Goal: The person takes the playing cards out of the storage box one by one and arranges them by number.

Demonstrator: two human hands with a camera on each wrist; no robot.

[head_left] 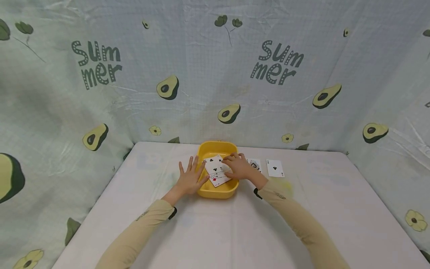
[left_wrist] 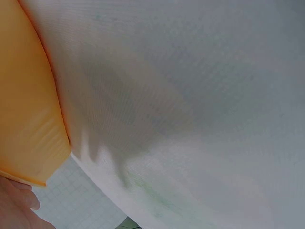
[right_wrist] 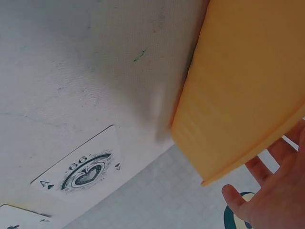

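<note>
A yellow plastic basin point(head_left: 216, 195) stands near the table's back edge. Inside it lie several face-up playing cards point(head_left: 213, 164), overlapping; black suit marks show on the upper ones and a red diamond on the lowest card point(head_left: 218, 182). My left hand point(head_left: 189, 181), fingers straight and spread, is at the basin's left rim. Over the right rim reaches my right hand point(head_left: 240, 167), its fingers spread and slightly bent above the cards. The right wrist view shows that hand point(right_wrist: 274, 195) beside the basin wall point(right_wrist: 238, 86), with part of its fingers hidden behind the rim.
Just right of the basin an ace of spades point(right_wrist: 88, 174) lies face up, partly covered by my right hand in the head view. Farther right is a face-up clubs card point(head_left: 275, 169). A cloth wall point(head_left: 198, 123) printed with avocados rises behind the white table point(head_left: 208, 239).
</note>
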